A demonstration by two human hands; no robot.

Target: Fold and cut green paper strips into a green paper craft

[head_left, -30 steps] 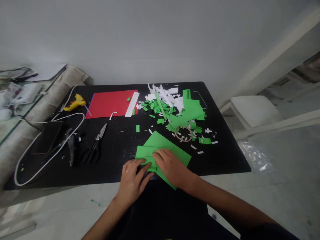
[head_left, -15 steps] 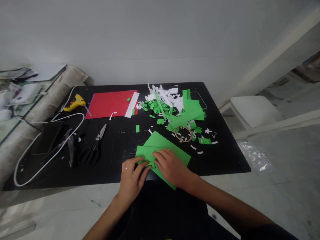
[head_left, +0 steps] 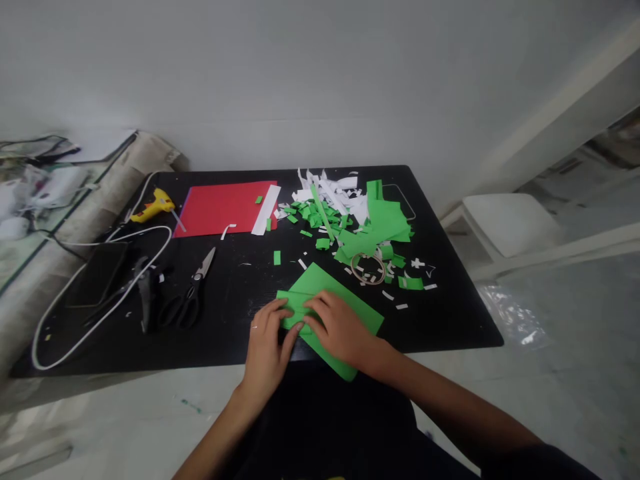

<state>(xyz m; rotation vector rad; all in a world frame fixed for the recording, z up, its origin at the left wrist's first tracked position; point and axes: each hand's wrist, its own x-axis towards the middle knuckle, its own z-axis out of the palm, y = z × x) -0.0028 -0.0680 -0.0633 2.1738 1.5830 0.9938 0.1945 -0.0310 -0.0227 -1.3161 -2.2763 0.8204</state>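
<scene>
A folded piece of green paper (head_left: pixel 299 300) lies over a larger green sheet (head_left: pixel 319 277) at the table's near edge. From the left, my left hand (head_left: pixel 265 337) holds the folded piece, with fingers bent on its left side and the thumb at its near edge. My right hand (head_left: pixel 343 330) has its fingers curled onto the same piece, close to the left thumb. Beneath the right hand, the larger sheet sticks out past the table edge. The fingertips partly hide the folds.
On the black table (head_left: pixel 235 300), scissors (head_left: pixel 193 290), a phone (head_left: pixel 97 275), a white cable (head_left: pixel 167 233) and a yellow glue gun (head_left: pixel 153 207) lie left. Red paper (head_left: pixel 220 207) is behind. Green scraps (head_left: pixel 383 223), white scraps (head_left: pixel 330 190) and a ring (head_left: pixel 367 268) lie right.
My left hand has shifted slightly right and its fingers have drawn back along the folded paper. The right fingers have moved a little further up it. The view has shifted slightly.
</scene>
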